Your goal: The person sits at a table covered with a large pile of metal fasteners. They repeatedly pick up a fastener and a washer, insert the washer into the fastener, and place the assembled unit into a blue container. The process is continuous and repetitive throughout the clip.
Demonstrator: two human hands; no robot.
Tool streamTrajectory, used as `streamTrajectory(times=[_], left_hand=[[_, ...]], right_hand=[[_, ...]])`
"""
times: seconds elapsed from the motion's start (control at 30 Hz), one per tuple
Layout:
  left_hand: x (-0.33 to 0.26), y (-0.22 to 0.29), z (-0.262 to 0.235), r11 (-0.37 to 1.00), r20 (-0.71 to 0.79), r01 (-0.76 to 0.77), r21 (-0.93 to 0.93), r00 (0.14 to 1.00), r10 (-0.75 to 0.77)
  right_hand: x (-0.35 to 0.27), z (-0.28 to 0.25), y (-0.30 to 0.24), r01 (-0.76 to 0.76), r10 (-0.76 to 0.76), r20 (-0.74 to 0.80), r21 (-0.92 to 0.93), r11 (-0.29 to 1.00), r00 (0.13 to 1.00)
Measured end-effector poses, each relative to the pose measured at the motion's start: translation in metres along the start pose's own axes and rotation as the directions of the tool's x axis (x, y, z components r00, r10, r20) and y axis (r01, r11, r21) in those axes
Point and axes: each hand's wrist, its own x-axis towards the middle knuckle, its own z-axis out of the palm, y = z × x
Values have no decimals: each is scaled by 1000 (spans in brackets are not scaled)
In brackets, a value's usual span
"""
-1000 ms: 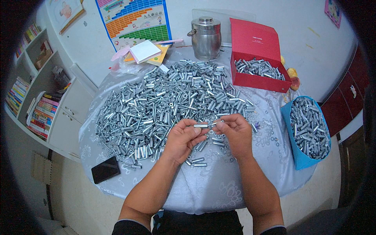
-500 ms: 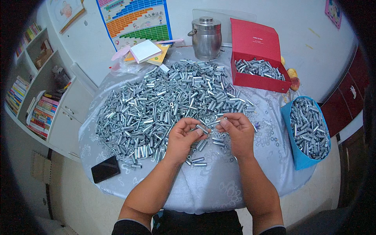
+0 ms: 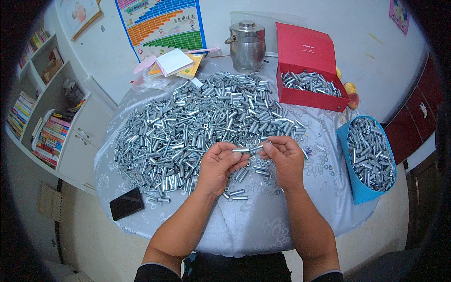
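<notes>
Since half a second earlier, the tube (image 3: 241, 150) had been turned level, roughly in line with a thin pin (image 3: 256, 147). The tube was pinched by the fingers of the left hand (image 3: 217, 167), the pin by those of the right hand (image 3: 287, 164); whether tube met pin could not be told. Both were held above the table (image 3: 235, 230), with a heap of tubes (image 3: 188, 127) at ten o'clock and a blue bin (image 3: 350, 171) at three.

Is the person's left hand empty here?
No: the left hand pinches a short silvery tube, with the pile of metal pieces on the table beyond it.
</notes>
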Motion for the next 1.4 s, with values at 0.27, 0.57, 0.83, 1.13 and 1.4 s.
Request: streamTrajectory(times=[0.27, 0.57, 0.83, 1.13, 1.4], left_hand=[[-1, 1, 3, 1000, -15, 10, 26, 1000, -9], [0, 2, 0, 994, -3, -34, -100, 999, 34], [-6, 6, 9, 975, 15, -15, 223, 1000, 11], [-5, -1, 3, 917, 102, -135, 377, 989, 104], [-2, -5, -2, 909, 21, -133, 395, 990, 136]], right_hand=[[-2, -1, 3, 17, -13, 44, -107, 994, 999], [-5, 2, -2, -7, 21, 73, -194, 981, 997], [0, 0, -1, 13, -18, -73, -64, 998, 997], [-1, -2, 0, 27, -29, -19, -107, 994, 999], [-1, -5, 6, 144, -130, 64, -366, 919, 989]])
